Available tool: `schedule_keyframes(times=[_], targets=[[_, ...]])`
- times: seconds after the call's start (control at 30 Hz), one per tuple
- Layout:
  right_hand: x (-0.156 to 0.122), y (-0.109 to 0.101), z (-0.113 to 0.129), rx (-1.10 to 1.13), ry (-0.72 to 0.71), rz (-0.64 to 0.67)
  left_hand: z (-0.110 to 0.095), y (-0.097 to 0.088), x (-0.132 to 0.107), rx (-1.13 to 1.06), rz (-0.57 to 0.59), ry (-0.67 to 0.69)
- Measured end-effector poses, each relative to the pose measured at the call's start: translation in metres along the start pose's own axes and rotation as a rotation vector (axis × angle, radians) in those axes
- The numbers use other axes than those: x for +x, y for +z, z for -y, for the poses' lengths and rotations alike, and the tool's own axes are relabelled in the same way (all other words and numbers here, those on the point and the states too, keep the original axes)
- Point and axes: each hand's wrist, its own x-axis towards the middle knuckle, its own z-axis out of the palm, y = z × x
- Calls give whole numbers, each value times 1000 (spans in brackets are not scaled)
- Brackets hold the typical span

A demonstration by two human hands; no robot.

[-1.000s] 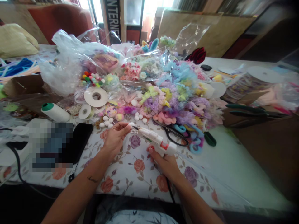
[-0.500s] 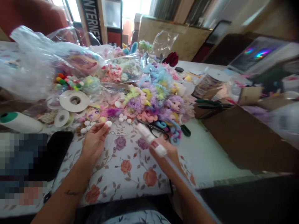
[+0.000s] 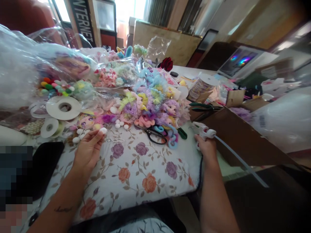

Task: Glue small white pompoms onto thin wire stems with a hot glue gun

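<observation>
Daylight pours in from bright, blown-out windows (image 3: 126, 9) at twelve o'clock; the floral-print tablecloth (image 3: 136, 168) is evenly lit with soft shadows; crinkled clear plastic bags (image 3: 21, 71) at ten o'clock show white glare; edges bend and smear from wide-angle distortion; corners darken; a pixelated block (image 3: 14, 174) sits at eight o'clock.

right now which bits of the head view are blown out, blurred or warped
Head view: the windows at the top are blown out; the right side, around the laptop and glue stick, is smeared and tilted; the left hand and pompom stay fairly sharp; a pixelated block covers the lower left.
</observation>
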Motion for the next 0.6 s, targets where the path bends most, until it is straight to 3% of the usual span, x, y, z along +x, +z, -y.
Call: schedule_keyframes(times=[0.13,0.23,0.3,0.37,0.43,0.47,0.53,0.6], targets=[[-14,-8,10,-152,59,71,-2,2,0,-19,-20,-7],[-43,-23,12,-261,22,125,-2,3,0,-34,-33,-16],[-67,-31,18,-465,15,81,-2,2,1,-44,-29,-16],[-92,-35,33,-448,-125,-18,-2,2,1,-54,-22,-17],[-115,-32,60,-220,-387,-60,-1,2,0,-58,-12,-25],[-124,-28,78,-62,-516,22,-1,2,0,-59,-4,-28],[-138,-17,118,179,-711,309,-1,2,-1,-59,8,-28],[-148,-2,158,293,-871,524,-1,2,-1,-57,2,-25]])
